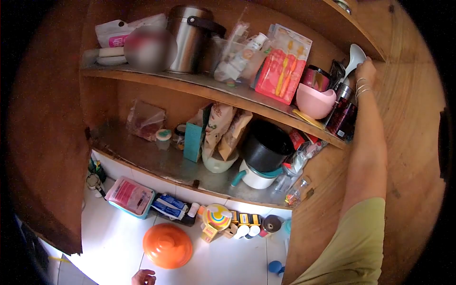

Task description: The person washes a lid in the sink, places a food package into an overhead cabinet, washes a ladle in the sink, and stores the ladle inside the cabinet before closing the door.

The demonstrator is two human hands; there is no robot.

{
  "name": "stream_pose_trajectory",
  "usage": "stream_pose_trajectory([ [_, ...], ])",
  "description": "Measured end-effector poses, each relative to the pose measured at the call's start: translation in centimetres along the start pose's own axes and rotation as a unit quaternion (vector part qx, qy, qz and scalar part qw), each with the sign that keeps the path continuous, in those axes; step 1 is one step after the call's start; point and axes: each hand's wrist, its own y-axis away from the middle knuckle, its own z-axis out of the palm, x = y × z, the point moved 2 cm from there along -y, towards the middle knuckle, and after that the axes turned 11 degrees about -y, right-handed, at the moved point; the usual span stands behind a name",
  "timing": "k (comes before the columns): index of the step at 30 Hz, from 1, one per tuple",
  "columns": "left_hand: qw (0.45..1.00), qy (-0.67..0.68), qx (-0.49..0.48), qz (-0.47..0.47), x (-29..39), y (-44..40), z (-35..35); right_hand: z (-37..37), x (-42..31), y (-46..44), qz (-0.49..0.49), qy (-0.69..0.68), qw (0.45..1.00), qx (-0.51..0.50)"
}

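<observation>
My right hand [365, 73] reaches to the right end of the upper cupboard shelf. Its fingers close on the edge of a white ladle [355, 57], whose lower end goes down among dark utensils [336, 71]. Just left of it are a pink bowl [316, 102] and a dark-lidded pink jar [315, 79]; a dark printed canister [339, 107] stands below the wrist. At the bottom edge, only part of my left hand [144, 277] shows, fingers loosely bent and nothing visible in them. It is close to an orange lid [167, 245] on the white tiled counter, apart from it.
The upper shelf [209, 85] bears a steel flask [186, 40] and a toothbrush pack [284, 64]. Below stand a black pot [267, 145] on a white pan [259, 176], and paper bags [221, 123]. Boxes and a pink-topped container [130, 197] line the counter's back. A wooden door [403, 156] is at right.
</observation>
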Motion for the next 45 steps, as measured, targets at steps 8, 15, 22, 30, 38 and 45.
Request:
stream_pose_trajectory([
  [8,1.0,-0.002,0.014,0.016,-0.2,0.3,0.0,0.6,-0.1,-0.2,0.216,-0.204,0.955,-0.02],
  [15,0.999,-0.005,0.022,0.027,0.6,0.1,-0.3,5.2,4.6,-1.7,0.148,-0.324,0.926,-0.127],
  [22,0.999,-0.001,0.019,0.032,0.6,-0.4,0.1,4.7,4.2,-1.0,0.201,-0.449,0.866,-0.09],
  [30,0.999,-0.003,0.016,0.034,0.0,-0.5,0.2,7.9,8.5,-6.0,0.147,-0.194,0.963,-0.12],
  [38,0.999,0.039,0.012,0.025,-1.1,-0.8,0.5,6.5,8.6,-6.2,0.13,-0.007,0.991,-0.022],
  [45,1.0,0.008,0.017,0.018,-0.8,-1.1,0.5,2.7,2.5,-0.1,0.063,0.116,0.991,-0.011],
])
